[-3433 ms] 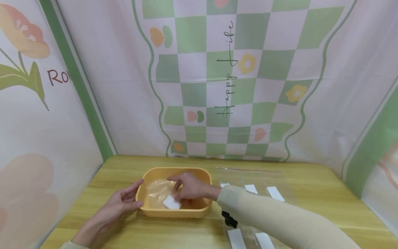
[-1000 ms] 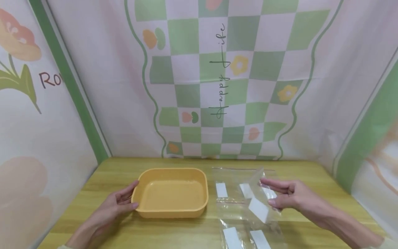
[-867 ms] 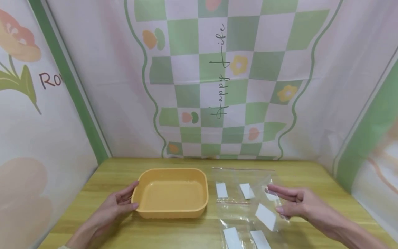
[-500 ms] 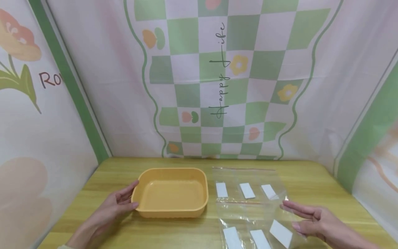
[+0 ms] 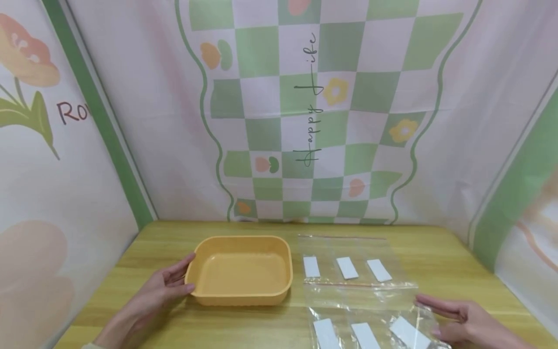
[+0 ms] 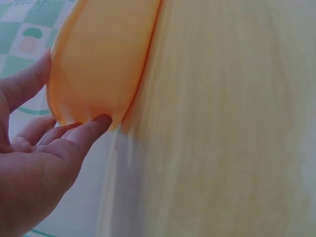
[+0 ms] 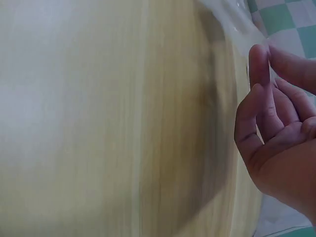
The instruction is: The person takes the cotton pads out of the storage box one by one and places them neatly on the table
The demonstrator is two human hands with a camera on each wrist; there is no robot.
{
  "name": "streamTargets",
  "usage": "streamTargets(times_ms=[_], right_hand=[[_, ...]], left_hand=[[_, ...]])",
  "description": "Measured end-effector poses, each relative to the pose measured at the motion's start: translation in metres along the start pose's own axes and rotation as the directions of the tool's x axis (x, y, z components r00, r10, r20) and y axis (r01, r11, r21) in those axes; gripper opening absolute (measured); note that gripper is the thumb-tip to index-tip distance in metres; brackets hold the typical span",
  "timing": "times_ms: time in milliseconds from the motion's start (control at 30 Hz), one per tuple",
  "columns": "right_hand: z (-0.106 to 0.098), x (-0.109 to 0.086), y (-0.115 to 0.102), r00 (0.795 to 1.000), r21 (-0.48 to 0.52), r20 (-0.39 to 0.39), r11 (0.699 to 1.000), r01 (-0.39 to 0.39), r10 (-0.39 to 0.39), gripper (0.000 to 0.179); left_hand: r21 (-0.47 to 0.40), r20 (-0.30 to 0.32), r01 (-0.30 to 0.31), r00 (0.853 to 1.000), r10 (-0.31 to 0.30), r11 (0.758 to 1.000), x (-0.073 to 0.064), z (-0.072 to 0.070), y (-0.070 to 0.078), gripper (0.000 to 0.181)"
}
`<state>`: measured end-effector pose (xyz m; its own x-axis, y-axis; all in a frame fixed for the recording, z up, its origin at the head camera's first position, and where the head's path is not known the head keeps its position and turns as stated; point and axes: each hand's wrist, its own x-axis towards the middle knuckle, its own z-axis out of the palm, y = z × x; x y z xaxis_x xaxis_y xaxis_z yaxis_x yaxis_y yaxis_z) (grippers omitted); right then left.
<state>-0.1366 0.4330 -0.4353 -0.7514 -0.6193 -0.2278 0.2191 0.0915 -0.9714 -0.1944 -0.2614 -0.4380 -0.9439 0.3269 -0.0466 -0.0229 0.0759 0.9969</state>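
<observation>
My left hand [image 5: 154, 293] holds the left end of a yellow plastic bin [image 5: 241, 274], thumb near its front corner and fingers on its far side. In the left wrist view, fingers and thumb span the bin's end wall [image 6: 103, 54]. My right hand [image 5: 471, 322] pinches the right edge of a clear zip bag with a white label [image 5: 410, 332], low over the table at the front right. The right wrist view shows the bag's film [image 7: 237, 22] at the fingertips of the right hand [image 7: 281, 123]. The bin has nothing in it.
Several clear bags with white labels lie in two rows right of the bin, including a back-row label [image 5: 347, 268] and a front-row label [image 5: 326, 333]. The wood-grain table [image 5: 244, 327] meets a printed curtain [image 5: 305, 145] at its back edge.
The right hand took a bag out of the bin and carried it right, then toward the front, bringing it down at the right end of the front row. The left hand stays on the bin.
</observation>
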Motion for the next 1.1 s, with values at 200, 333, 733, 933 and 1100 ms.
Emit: streamTargets(times_ms=[200,333,733,933,1100], right_hand=[[-0.004,-0.006,0.008,0.998,-0.062,-0.064,0.998,-0.004,0.000,0.065],[-0.002,-0.006,0.010,0.998,-0.107,-0.064,0.994,0.017,-0.024,0.067],[-0.004,-0.008,0.017,0.988,-0.293,-0.121,0.955,0.054,-0.093,0.072],[-0.005,-0.012,0.020,0.980,-0.373,-0.169,0.927,0.034,-0.104,0.076],[-0.003,-0.012,0.020,0.972,-0.458,-0.178,0.887,0.055,-0.153,0.079]], left_hand=[[0.002,0.002,-0.003,1.000,0.003,1.000,-0.001,0.001,0.001,0.091],[0.003,0.005,-0.005,1.000,0.005,1.000,-0.001,0.001,0.001,0.091],[0.009,0.018,-0.001,1.000,0.001,1.000,0.001,0.001,0.002,0.091],[0.013,0.016,-0.013,1.000,0.012,1.000,0.000,0.001,0.001,0.090],[0.007,0.018,-0.015,1.000,0.014,1.000,-0.001,0.000,0.000,0.091]])
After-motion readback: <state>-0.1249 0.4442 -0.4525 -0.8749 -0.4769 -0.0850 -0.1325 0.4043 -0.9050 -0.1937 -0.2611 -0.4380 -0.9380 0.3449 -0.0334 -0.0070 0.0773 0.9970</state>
